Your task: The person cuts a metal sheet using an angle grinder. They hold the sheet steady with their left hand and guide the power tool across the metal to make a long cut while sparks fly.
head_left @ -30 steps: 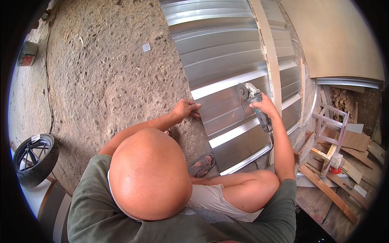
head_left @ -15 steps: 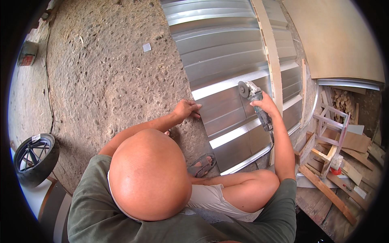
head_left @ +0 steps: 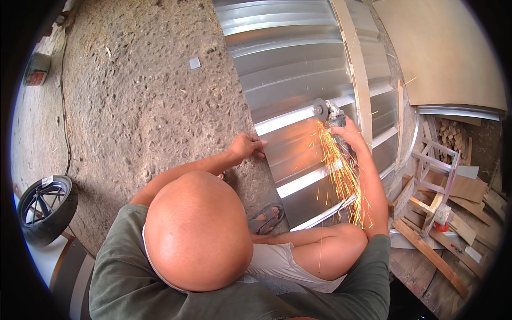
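My right hand (head_left: 349, 134) is closed around the body of an angle grinder (head_left: 334, 113). The grinder's thin disc meets the ribbed metal sheet (head_left: 290, 66) at one of its raised ribs. Orange sparks (head_left: 341, 176) stream from the disc back toward my right forearm and knee, partly covering the grinder's rear. At the sheet's left edge, my left hand (head_left: 246, 146) has its fingers bent together, pinching the edge. My sandalled foot (head_left: 266, 218) rests beside the sheet's near corner.
A long wooden strip (head_left: 356, 69) lies across the sheet. Scrap boards and a small wooden frame (head_left: 440, 165) crowd the right, below a large plywood panel (head_left: 448, 48). A wheel (head_left: 48, 208) stands at the left, near a cable (head_left: 64, 112) on the rough ground (head_left: 144, 85).
The grinder has moved slightly farther away, onto the rib, and sparks now fly from its disc. My left hand has stayed almost still at the sheet's edge.
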The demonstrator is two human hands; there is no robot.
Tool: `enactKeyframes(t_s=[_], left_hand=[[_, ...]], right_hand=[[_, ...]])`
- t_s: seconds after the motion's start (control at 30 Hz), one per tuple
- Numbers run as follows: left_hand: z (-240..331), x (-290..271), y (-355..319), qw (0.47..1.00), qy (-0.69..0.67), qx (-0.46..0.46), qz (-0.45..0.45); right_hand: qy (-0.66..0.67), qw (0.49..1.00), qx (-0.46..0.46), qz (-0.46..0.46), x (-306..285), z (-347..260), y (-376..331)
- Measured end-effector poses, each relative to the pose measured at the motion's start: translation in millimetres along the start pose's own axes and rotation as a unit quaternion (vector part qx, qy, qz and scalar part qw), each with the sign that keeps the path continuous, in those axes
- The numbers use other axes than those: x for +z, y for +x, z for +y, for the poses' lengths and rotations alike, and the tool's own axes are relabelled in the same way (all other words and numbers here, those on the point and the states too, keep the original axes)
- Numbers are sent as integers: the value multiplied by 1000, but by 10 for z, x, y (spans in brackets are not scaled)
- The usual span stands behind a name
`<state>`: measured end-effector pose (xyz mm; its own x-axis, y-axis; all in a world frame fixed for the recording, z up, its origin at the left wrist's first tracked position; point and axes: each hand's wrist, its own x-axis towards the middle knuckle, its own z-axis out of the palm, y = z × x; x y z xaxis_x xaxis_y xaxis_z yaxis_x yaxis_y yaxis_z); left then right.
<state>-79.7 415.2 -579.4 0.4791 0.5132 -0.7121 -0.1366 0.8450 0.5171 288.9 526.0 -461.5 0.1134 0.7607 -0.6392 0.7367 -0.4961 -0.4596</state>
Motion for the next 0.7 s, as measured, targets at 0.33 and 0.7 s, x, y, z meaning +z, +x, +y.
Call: enactKeyframes(t_s=[0.33, 0.7], left_hand=[[-7, -22, -17, 1000, 0, -8, 7], [-159, 307, -178, 997, -49, -36, -41]], right_hand=[[74, 997, 4, -36, -173, -390, -25], [78, 996, -29, -16, -446, -474, -5]])
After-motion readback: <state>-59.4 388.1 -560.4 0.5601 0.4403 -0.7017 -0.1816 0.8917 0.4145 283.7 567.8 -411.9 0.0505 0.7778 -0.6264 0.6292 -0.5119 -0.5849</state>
